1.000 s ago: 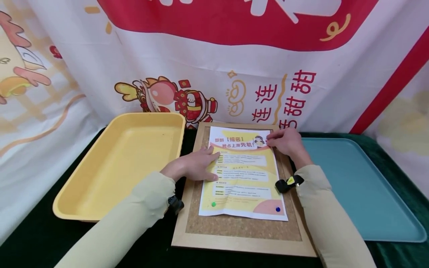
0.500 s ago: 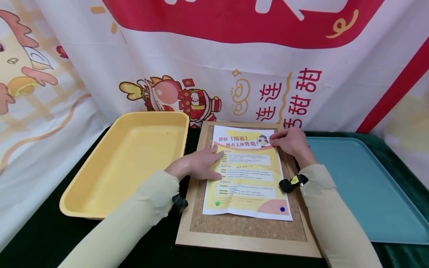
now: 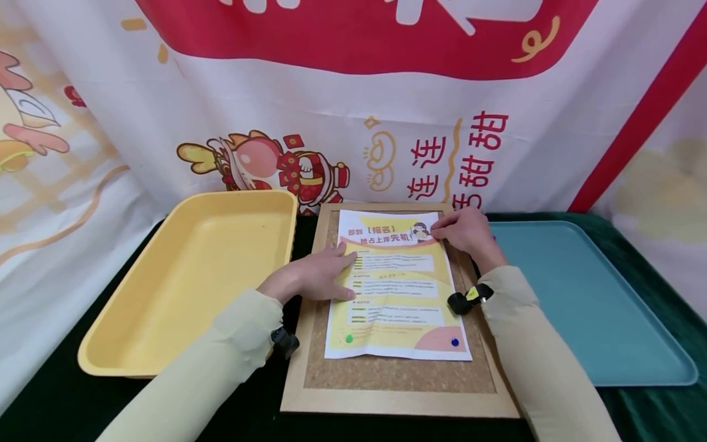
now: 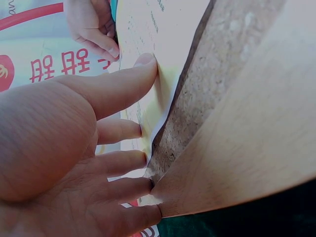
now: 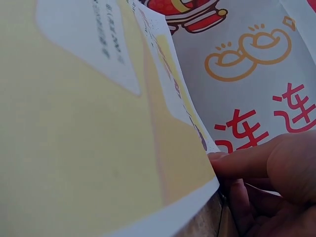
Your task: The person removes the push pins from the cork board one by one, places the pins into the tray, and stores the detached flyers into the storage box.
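Observation:
A yellow and white printed flyer (image 3: 400,301) lies on a wood-framed cork board (image 3: 386,376). Its lower corners bear a green push pin (image 3: 349,339) and a blue push pin (image 3: 455,342). My left hand (image 3: 317,273) rests on the flyer's left edge with fingers spread and straight; the left wrist view shows its thumb (image 4: 131,81) on the paper. At the upper right edge, my right hand (image 3: 469,236) pinches the flyer between thumb and curled fingers. In the right wrist view the thumb (image 5: 242,160) is on top of the paper, and the fingers are partly hidden below.
A deep yellow tray (image 3: 182,294) stands left of the board, and a flat blue tray (image 3: 585,307) lies to the right. A small purple spot (image 3: 493,238) shows beside my right hand. Dark green cloth (image 3: 243,408) covers the table. A printed white curtain (image 3: 309,98) hangs behind.
The head view has swung a little, shifting the whole scene slightly. Both hands keep their places on the flyer, and the purple spot has come into view beside the right hand.

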Demonstrator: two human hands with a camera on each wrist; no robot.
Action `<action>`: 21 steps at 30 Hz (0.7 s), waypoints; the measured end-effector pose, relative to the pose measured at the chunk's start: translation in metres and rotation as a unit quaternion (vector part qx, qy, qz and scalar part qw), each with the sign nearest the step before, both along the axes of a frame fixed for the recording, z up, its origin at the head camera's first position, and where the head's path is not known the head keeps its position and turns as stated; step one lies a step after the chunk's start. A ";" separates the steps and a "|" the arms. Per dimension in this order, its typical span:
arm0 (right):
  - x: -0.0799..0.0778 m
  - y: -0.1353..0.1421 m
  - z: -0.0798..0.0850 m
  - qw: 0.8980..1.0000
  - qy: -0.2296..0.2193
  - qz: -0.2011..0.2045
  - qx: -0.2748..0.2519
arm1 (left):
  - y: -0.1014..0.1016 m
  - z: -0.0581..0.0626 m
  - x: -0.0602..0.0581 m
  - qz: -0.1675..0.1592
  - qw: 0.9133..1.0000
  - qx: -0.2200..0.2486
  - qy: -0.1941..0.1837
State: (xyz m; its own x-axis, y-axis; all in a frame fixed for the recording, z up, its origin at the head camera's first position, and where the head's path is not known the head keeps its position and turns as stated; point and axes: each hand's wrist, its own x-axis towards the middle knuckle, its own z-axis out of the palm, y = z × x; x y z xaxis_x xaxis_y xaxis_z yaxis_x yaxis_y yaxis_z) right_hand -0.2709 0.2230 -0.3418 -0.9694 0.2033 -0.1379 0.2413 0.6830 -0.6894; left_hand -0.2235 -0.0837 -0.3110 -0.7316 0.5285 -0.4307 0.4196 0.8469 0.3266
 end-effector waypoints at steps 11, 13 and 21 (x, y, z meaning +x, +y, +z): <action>0.001 -0.004 0.003 0.999 -0.013 0.029 -0.017 | -0.009 -0.004 0.001 0.004 1.000 0.006 0.002; 0.001 -0.002 0.005 0.999 -0.013 0.034 -0.027 | -0.009 -0.003 0.001 0.000 1.000 0.005 0.005; 0.006 0.012 0.015 0.999 -0.003 0.006 -0.040 | -0.003 -0.001 -0.001 -0.007 1.000 0.008 -0.002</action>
State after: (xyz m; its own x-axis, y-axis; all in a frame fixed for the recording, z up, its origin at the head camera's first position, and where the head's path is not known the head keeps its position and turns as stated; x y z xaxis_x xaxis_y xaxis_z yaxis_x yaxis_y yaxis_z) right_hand -0.2646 0.2351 -0.3270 -0.9710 0.1791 -0.1580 0.2365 0.6287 -0.7408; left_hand -0.2245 -0.0865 -0.3118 -0.7226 0.5458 -0.4241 0.4303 0.8354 0.3419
